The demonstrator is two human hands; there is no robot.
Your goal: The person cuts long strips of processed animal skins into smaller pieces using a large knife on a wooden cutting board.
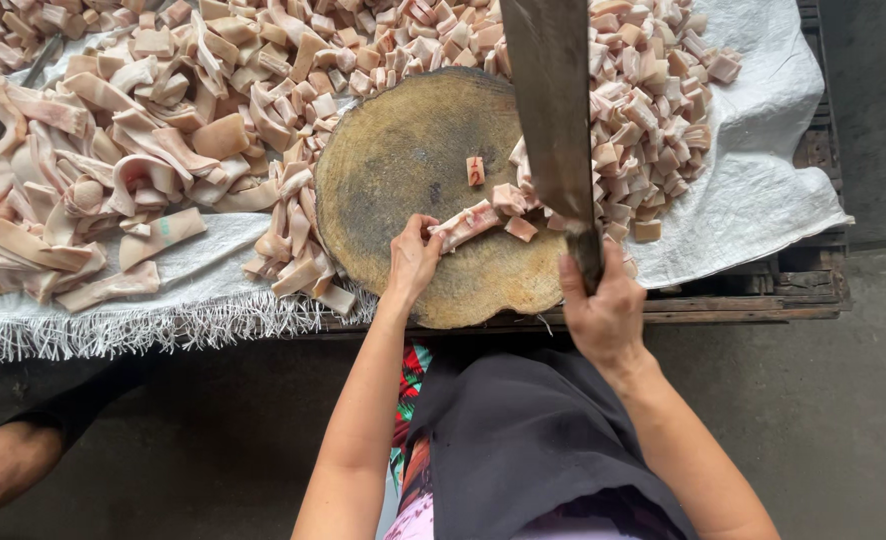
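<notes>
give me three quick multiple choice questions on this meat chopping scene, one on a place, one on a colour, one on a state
1. Where does the strip of meat under the left hand lie?
A. on the round wooden chopping block
B. on the floor
C. in a metal bowl

2. What colour is the cloth under the heaps of cut meat?
A. blue
B. white
C. red

3. How is the cleaver in the right hand held?
A. lying flat on the cloth
C. stuck upright in the block
B. raised above the block, handle gripped

Answers:
1 A: the strip rests on the chopping block, the left hand's fingers pressing its end.
2 B: the fringed cloth shows white around the meat pieces.
3 B: the right hand is closed round the handle and the blade is lifted over the block's right side.
</notes>
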